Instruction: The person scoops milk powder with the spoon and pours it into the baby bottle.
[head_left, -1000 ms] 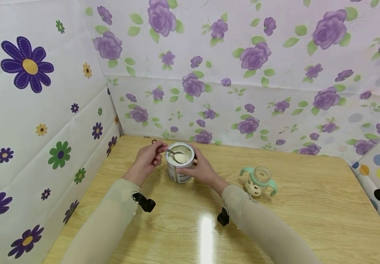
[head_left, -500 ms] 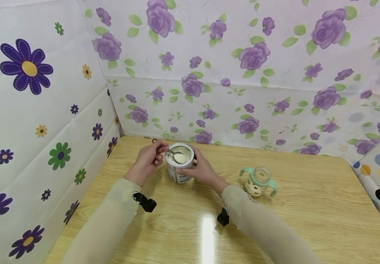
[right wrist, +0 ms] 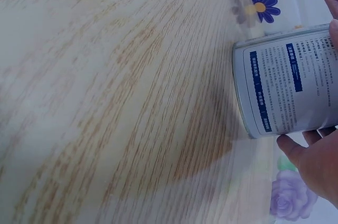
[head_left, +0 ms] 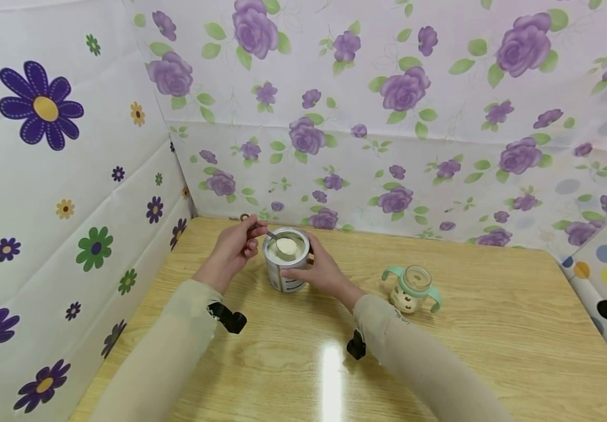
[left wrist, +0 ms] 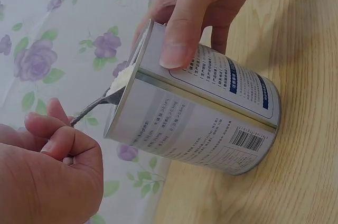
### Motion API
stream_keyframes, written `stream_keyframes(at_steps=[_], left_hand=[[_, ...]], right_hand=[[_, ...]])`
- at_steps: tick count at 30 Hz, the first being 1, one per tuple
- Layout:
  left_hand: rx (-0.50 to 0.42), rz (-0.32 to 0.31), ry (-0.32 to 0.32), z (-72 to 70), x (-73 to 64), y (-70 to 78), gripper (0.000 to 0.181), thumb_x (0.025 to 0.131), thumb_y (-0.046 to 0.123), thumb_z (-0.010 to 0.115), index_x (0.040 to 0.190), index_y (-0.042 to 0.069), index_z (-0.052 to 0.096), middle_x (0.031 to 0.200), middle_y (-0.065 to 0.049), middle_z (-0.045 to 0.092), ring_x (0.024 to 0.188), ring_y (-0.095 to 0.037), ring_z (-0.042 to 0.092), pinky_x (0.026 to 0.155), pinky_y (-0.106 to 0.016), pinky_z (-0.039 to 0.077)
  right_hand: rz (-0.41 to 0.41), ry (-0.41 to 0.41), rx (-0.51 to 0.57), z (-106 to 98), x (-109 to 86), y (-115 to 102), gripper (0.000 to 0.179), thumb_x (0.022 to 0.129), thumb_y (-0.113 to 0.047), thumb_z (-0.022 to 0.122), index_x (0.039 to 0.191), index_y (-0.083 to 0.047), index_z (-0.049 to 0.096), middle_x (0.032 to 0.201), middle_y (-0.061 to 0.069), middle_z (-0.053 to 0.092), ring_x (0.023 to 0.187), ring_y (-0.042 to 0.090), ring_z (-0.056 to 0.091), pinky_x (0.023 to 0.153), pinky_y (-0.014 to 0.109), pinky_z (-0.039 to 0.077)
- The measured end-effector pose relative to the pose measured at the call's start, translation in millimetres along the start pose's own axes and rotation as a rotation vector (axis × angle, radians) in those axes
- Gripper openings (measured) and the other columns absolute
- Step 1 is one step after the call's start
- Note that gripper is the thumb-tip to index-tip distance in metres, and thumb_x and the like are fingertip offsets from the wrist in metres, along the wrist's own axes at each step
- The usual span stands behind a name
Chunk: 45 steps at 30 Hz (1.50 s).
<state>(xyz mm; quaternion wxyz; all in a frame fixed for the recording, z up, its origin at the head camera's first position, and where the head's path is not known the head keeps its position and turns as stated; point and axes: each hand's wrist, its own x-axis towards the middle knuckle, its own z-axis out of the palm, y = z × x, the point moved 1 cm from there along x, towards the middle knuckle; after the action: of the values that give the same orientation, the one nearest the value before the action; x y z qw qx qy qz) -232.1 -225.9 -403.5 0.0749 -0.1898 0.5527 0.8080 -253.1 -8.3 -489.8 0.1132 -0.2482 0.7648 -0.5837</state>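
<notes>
1. Spoon (left wrist: 112, 98) bearing pale powder (head_left: 285, 245) sits at the mouth of the tin (left wrist: 198, 113), its handle pointing to about ten o'clock in the head view.
2. Left hand (head_left: 229, 249), at nine o'clock from the tin, has risen slightly in the last half second, taking the handle's end toward twelve; its fingers and thumb are pinched together on that handle.
3. Right hand (head_left: 327, 272), between three and four o'clock from the tin's mouth, has stayed put, clamped round the tin's side with the thumb across the front. The tin has not shifted either: it stands upright on the table (head_left: 272, 363), near ten o'clock from the tabletop's middle.
4. For the work, I judge this a small lift or tilt of the spoon, load kept; I cannot tell which. The load remains over the tin, so a spill would likely fall back inside.
5. Green-handled cup (head_left: 406, 298), just past three o'clock from the tin, remains well apart and untouched.
</notes>
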Motion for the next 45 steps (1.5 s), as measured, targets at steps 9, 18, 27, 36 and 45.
stream_keyframes(at_steps=[9, 18, 27, 36, 45], left_hand=[[-0.014, -0.011, -0.005, -3.9, -0.5, -0.2, 0.031, 0.115, 0.031, 0.052, 0.109, 0.006, 0.069, 0.078, 0.006, 0.073, 0.049, -0.001, 0.043, 0.045, -0.015, 0.031], [-0.034, -0.014, -0.003, -3.4, -0.5, 0.9, 0.034, 0.115, 0.032, 0.053, 0.101, 0.008, 0.073, 0.078, 0.006, 0.073, 0.048, -0.001, 0.042, 0.045, -0.015, 0.031], [-0.036, -0.004, -0.013, -3.8, 2.0, 1.8, 0.034, 0.115, 0.032, 0.052, 0.108, 0.005, 0.071, 0.076, 0.006, 0.072, 0.048, -0.001, 0.042, 0.044, -0.015, 0.030], [-0.048, -0.018, -0.031, -4.6, 1.8, 4.0, 0.035, 0.115, 0.033, 0.053, 0.119, 0.002, 0.069, 0.076, 0.007, 0.073, 0.048, -0.001, 0.041, 0.044, -0.016, 0.030], [-0.060, -0.023, -0.046, -5.0, -0.7, 10.1, 0.033, 0.115, 0.032, 0.052, 0.107, 0.006, 0.071, 0.077, 0.006, 0.073, 0.048, -0.002, 0.041, 0.045, -0.016, 0.030]], right_hand=[[-0.002, -0.012, -0.014, 1, 1.1, 0, 0.101, 0.090, -0.021, 0.091, 0.168, -0.025, 0.027, 0.159, 0.001, 0.045, 0.144, 0.027, 0.049, 0.117, 0.057, 0.042], [0.007, -0.017, -0.051, -1, -0.7, -5, 0.105, 0.090, -0.021, 0.090, 0.170, -0.023, 0.022, 0.164, 0.003, 0.042, 0.148, 0.030, 0.045, 0.118, 0.059, 0.040], [0.028, -0.053, -0.131, -18, 0.5, -21, 0.120, 0.090, -0.029, 0.090, 0.173, -0.015, 0.005, 0.171, 0.014, 0.035, 0.158, 0.036, 0.033, 0.122, 0.066, 0.030], [0.032, -0.106, -0.261, -57, -11.1, -48, 0.120, 0.089, -0.036, 0.091, 0.174, -0.017, 0.007, 0.175, 0.016, 0.026, 0.161, 0.035, 0.025, 0.124, 0.063, 0.031], [-0.036, -0.119, -0.369, -130, -54.8, -70, 0.116, 0.090, -0.032, 0.090, 0.174, -0.020, 0.011, 0.176, 0.010, 0.024, 0.162, 0.033, 0.022, 0.128, 0.058, 0.024]])
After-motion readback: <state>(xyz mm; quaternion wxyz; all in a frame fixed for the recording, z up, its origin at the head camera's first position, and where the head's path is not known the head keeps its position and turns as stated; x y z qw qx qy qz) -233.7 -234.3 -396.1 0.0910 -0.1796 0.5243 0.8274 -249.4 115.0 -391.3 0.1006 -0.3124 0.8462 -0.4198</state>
